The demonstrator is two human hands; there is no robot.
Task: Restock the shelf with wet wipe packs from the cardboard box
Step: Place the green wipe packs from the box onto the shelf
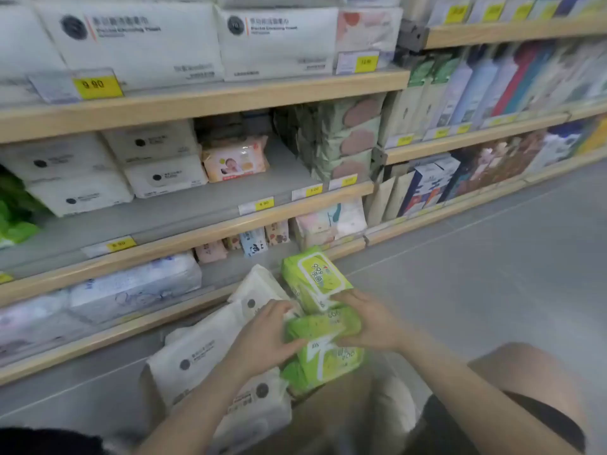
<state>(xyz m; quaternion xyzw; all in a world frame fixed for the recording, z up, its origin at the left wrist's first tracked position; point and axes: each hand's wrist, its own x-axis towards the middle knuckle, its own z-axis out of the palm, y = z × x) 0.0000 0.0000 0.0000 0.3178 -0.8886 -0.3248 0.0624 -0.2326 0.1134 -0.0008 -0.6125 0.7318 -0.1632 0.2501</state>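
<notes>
Wet wipe packs fill the cardboard box (pixel 331 418) at lower centre: three white packs (pixel 200 349) on its left, three green packs (pixel 323 326) on its right. Left hand (pixel 262 339) and right hand (pixel 371 323) clasp the middle green pack from either side, fingers curled.

Yellow price tags (pixel 93 84) on shelf edges; boxed goods (pixel 427 188) right; grey floor (pixel 492 257).

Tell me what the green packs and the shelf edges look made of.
Green packs: soft glossy plastic film, judging by the wrinkles and sheen; both hands grip them. Shelf edges: pale matt wood or wood-look laminate, grain too blurred to tell.
</notes>
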